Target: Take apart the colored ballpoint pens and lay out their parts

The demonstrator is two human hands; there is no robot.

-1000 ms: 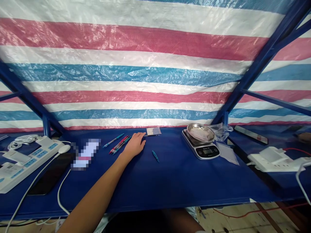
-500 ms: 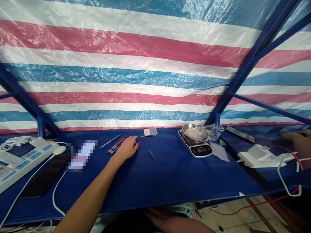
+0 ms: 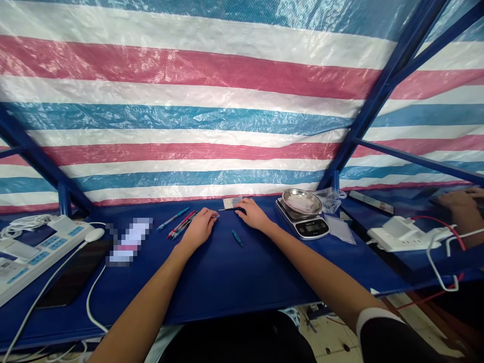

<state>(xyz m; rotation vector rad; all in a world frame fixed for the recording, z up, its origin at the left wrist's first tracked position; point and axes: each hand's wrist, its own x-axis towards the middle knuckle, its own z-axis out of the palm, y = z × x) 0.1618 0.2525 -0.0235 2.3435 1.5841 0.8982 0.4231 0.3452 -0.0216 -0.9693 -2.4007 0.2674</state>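
Small clear bag [image 3: 229, 202]: at the counter's [image 3: 242, 277] far edge, long axis roughly side to side. Right hand [image 3: 252, 214] nearer, open, fingertips over bag's right end. Left hand [image 3: 201, 227] apart, nearer side, fingers curled; grip cannot be told.

It looks like a makeshift workstation with sides of red, white and blue striped plastic sheeting [image 3: 212, 121] behind a sloping blue metal frame [image 3: 350, 133], its blue-covered tabletop [image 3: 242, 277] bearing a black-and-silver digital scale [image 3: 312, 229], slim colored pens [image 3: 183, 224] and a long white power strip [image 3: 45, 252]
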